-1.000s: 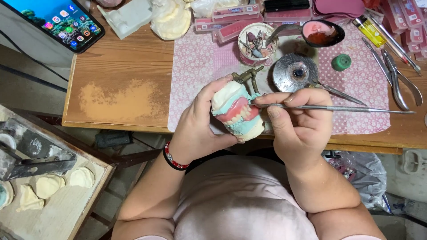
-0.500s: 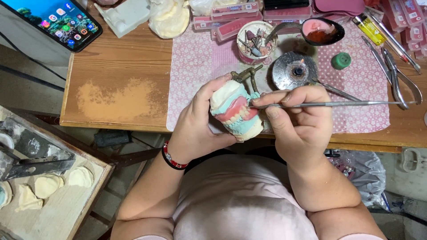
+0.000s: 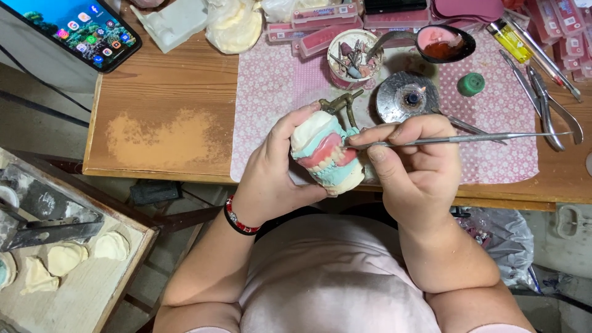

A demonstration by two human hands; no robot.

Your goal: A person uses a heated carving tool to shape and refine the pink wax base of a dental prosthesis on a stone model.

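Far left, lower corner: a wooden tray [image 3: 92,290] is seen, with pale plaster pieces [image 3: 65,258] lying on it beside a dark metal tool [image 3: 43,231]. Upper left: a smartphone [image 3: 74,28] with a lit screen is laid at the corner of the wooden table [image 3: 160,123]; a worn, pale patch is noted on the tabletop.

Centre left: the left hand [image 3: 271,176] is closed around a dental model [image 3: 327,157], a plaster cast with pink gums and teeth, mounted on a brass-coloured articulator [image 3: 342,105]. The model is held above the table's near edge, over a pink patterned cloth [image 3: 277,98], thumb on top, fingers wrapped beneath. A red and black bracelet [image 3: 237,219] is worn on that wrist.

Centre right: the right hand [image 3: 413,166] is closed on a thin metal instrument [image 3: 468,138], pinched between thumb and fingers. The tip is set against the pink gum of the model; the handle runs out to the right.

Behind the hands, on the cloth: a small cup of burs [image 3: 353,55], a round metal burner [image 3: 407,97] with a small flame, a dark spoon-shaped dish with red wax [image 3: 444,43], and a green cap [image 3: 471,84] are recorded.

Far right: pliers [image 3: 549,105] and a yellow lighter [image 3: 512,38] are laid on the table.
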